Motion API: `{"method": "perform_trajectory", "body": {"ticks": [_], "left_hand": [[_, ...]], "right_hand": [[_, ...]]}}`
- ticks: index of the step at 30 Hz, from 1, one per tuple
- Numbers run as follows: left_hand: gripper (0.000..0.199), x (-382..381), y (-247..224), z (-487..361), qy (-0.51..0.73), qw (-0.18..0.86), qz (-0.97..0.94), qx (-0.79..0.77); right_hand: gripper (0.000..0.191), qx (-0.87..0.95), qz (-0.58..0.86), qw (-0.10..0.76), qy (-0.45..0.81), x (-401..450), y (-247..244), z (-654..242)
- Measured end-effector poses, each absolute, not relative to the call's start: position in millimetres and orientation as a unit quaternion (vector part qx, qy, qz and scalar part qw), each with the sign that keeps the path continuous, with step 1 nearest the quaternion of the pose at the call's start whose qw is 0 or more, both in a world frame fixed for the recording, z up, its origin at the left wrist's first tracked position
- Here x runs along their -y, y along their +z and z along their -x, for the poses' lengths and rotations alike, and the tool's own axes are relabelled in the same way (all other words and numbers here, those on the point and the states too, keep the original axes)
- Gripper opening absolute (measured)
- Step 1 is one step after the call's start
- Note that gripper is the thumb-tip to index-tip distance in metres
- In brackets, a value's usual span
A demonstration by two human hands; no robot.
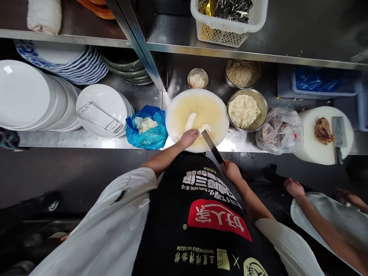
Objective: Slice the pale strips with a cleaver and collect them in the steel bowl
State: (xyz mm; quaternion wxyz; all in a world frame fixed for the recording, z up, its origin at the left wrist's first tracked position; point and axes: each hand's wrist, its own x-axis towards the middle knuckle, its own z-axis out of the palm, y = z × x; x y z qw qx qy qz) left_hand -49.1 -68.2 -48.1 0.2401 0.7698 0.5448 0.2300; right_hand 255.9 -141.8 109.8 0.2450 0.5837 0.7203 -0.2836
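On the round cutting board lies a long pale piece of food, its kind unclear. Small white slices sit beside it, next to the knife's tip. My left hand is at the board's near edge, fingers curled together and pressed on pale food largely hidden beneath them. Wrapped round the handle of a kitchen knife is my right hand; the blade slants up over the board, its tip close to my left fingertips.
Left of the board are a blue bag of pale food and stacked plates. To the right stand a metal bowl of pale slices, a clear bag and another board with meat and a cleaver. A co-worker's hand is at right.
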Motion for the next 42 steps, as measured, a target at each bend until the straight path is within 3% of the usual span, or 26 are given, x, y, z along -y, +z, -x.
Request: {"method": "perform_trajectory", "body": {"ticks": [6,12,18,23,26,30,34,42], "left_hand": [[0.025,77.5,-38.9,56.6,0.251,0.229,-0.777,-0.53],[0.023,97.1,-34.0,54.1,0.263,0.224,-0.769,-0.537],[0.023,109.9,-41.8,48.4,0.229,0.25,-0.765,-0.547],[0.026,115.5,-42.1,37.6,0.244,0.26,-0.749,-0.558],[0.038,108.5,-40.4,21.9,0.256,0.256,-0.722,-0.59],[0.054,75.8,-44.1,-5.3,0.263,0.244,-0.696,-0.623],[0.054,38.3,-49.4,-26.3,0.262,0.239,-0.689,-0.632],[0.047,17.1,-36.2,-53.4,0.297,0.21,-0.655,-0.662]], "right_hand": [[0.041,-0.748,-0.598,0.152,-0.243,134.1,113.1,-246.0],[0.034,-0.727,-0.585,0.247,-0.26,115.7,104.0,-231.4],[0.045,-0.757,-0.6,0.147,-0.213,105.3,106.9,-244.7],[0.032,-0.736,-0.59,0.21,-0.258,85.9,89.8,-249.5],[0.03,-0.732,-0.607,0.147,-0.275,87.6,86.1,-276.8],[0.033,-0.614,-0.66,-0.009,-0.433,106.3,67.8,-312.2],[0.037,-0.448,-0.633,-0.112,-0.621,117.5,31.0,-310.4],[0.033,-0.374,-0.549,-0.119,-0.738,96.9,8.9,-252.4]]}}
